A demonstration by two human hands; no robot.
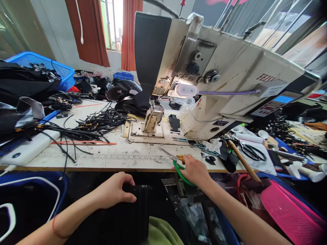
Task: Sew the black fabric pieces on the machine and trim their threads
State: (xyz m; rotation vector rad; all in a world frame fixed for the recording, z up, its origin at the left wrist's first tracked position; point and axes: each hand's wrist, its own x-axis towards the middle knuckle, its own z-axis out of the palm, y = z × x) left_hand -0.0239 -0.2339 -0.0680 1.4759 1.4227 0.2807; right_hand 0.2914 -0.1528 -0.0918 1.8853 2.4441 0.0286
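Observation:
My left hand point(116, 190) is closed on the top edge of a black piece of material point(139, 207), pinched between thumb and fingers. The piece hangs below the table's front edge, and small white print shows near its top. At the table's front edge my right hand point(195, 170) is closed around a pair of scissors point(178, 165) with green handles. Their blades point left and away, over the tabletop. Something yellow point(181, 158) shows by my fingers; I cannot tell what it is. Beyond the scissors stands the post point(153, 119) of a sewing machine point(219, 68).
Black straps or cords point(99, 122) lie heaped on the left, beside a white power bank point(28, 149). Thread snips point(204, 148), a wooden-handled tool point(244, 161) and black-handled scissors point(251, 151) lie at right. A pink basket point(291, 211) stands low at right, a blue basket point(67, 76) far left.

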